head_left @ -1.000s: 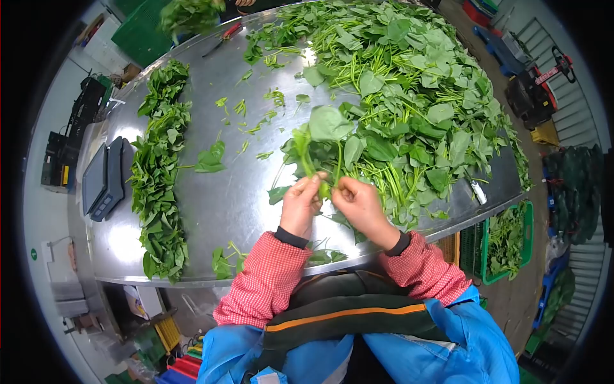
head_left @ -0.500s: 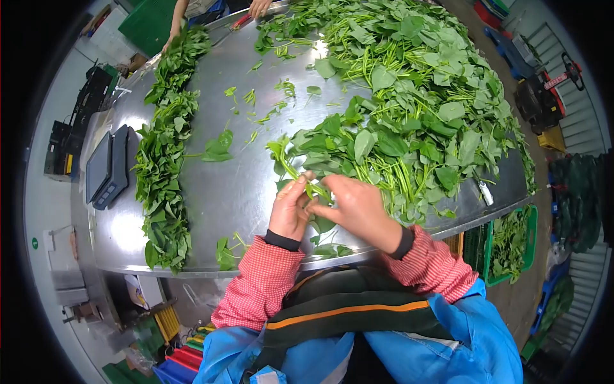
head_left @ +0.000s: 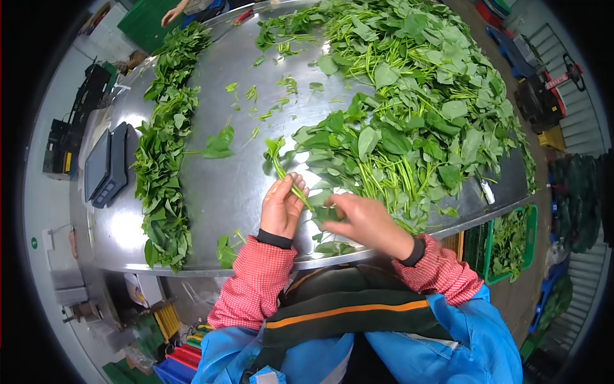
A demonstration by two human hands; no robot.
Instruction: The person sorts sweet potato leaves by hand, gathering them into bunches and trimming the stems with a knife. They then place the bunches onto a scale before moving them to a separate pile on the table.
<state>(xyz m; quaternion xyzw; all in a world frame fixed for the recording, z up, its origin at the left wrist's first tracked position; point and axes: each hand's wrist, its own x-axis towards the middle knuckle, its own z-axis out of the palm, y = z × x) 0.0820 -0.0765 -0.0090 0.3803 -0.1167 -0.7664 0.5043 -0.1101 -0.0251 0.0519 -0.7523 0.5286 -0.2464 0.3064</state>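
Stalk [head_left: 280, 163] of leafy greens: we hold it in our left hand [head_left: 281, 208], thumb and fingers closed around its thin stem partway down, so that its leafy top points up and away from us. Our right hand [head_left: 363, 219] is pinched shut at the lower end of the same stalk, its fingertips [head_left: 330, 206] pressed on a dark leaf there. Whether that leaf is joined to the stem we cannot tell. The two hands are close together, almost touching, and the stalk runs slantwise between them. It sits at the near-left edge of the heap [head_left: 416, 96], with its top just clear of the heap's outermost leaves.

The heap is a wide spread of loose leaves and stems covering most of the far right half of the steel table [head_left: 211, 198]. Our hands hover over the table just left of the heap's near corner. Well left of the heap, a long row of leaves [head_left: 163, 173] runs along the table. Between that row and the heap lies one loose leaf [head_left: 219, 144]. Left of the row sits a dark scale [head_left: 105, 166]. A small sprig [head_left: 224, 249] lies at the table's near rim. Below the heap's right end, on the floor, stands a green crate [head_left: 527, 237] with more leaves. Beyond the far-left end of the heap, a co-worker's hand [head_left: 169, 14] reaches in.
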